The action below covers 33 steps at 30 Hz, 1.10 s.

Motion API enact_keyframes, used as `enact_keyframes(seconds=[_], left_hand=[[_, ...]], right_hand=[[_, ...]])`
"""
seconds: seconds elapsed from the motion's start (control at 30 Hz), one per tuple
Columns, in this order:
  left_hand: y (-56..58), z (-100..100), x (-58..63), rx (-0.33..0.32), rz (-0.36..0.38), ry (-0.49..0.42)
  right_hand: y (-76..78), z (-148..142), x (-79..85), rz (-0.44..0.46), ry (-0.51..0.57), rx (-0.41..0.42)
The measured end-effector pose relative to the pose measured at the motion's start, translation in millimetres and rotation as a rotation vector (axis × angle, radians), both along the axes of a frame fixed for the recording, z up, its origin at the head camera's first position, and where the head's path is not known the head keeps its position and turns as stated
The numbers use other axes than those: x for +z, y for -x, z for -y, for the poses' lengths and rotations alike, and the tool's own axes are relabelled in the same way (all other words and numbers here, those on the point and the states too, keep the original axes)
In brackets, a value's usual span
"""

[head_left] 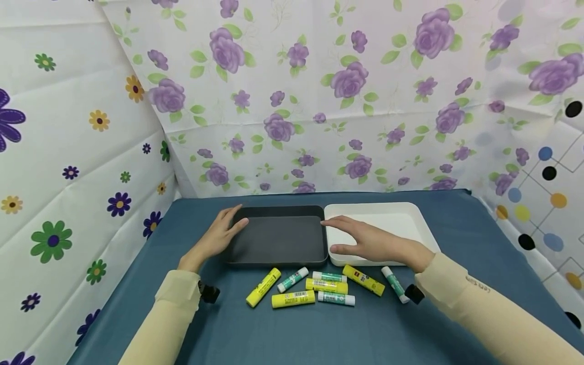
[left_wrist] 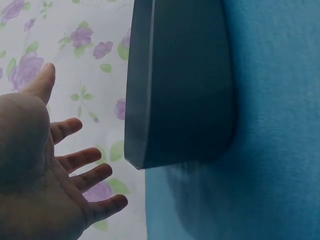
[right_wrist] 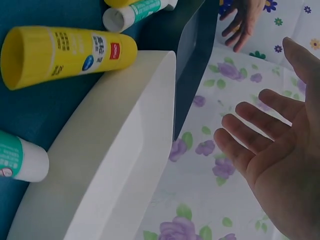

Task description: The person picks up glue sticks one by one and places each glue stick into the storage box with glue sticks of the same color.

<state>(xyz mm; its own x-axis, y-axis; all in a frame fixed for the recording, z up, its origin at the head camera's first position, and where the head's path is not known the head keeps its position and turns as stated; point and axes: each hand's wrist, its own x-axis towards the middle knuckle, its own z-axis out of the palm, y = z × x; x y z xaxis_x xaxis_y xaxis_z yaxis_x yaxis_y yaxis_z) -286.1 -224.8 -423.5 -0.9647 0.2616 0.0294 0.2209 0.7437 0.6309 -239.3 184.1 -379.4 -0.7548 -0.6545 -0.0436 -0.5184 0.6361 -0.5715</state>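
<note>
My left hand (head_left: 216, 236) hovers at the left end of a dark grey tray (head_left: 278, 241), fingers spread and holding nothing. In the left wrist view the palm and fingers stand apart from the tray's wall. Over the white tray (head_left: 388, 218) hangs my right hand (head_left: 365, 238), its fingers extended towards the dark tray and its grasp bare. In front of the trays lie several glue sticks: yellow ones such as this yellow glue stick (head_left: 363, 280), and smaller white-and-green ones such as this green glue stick (head_left: 395, 284). Neither hand touches any of them.
The trays stand side by side on a blue cloth-covered table (head_left: 255, 334). Behind it hangs a curtain (head_left: 315, 101) with purple flowers. A flowered sheet (head_left: 82, 167) borders the left side, and a dotted sheet (head_left: 547, 203) the right.
</note>
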Motion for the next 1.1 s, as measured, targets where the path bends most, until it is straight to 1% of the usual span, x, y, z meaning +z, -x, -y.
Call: enact_keyframes(seconds=[0.17,0.4,0.57,0.7,0.8,0.93,1.1], left_hand=[[-3.8,5,-4.5,0.012,0.017,-0.014],[-7.2,15,-10.1,0.004,0.039,-0.031],[-6.4,22,-13.4,0.019,0.061,-0.044],[-6.5,27,-17.5,0.006,0.081,-0.055],[-6.9,32,-20.8,-0.013,0.096,-0.067],[-7.4,36,-22.5,-0.012,0.118,-0.1],[-9.1,38,-24.0,0.0,0.19,-0.14]], right_hand=[[-5.9,0,-1.9,0.003,0.026,0.025],[-18.7,2,-6.0,0.107,0.09,0.059],[-27.3,3,-9.3,0.161,0.099,0.075],[-33.0,3,-12.9,0.169,0.087,0.081],[-37.1,2,-16.4,0.163,0.082,0.103],[-43.5,1,-20.1,0.172,0.076,0.124],[-50.5,0,-22.9,0.165,0.063,0.132]])
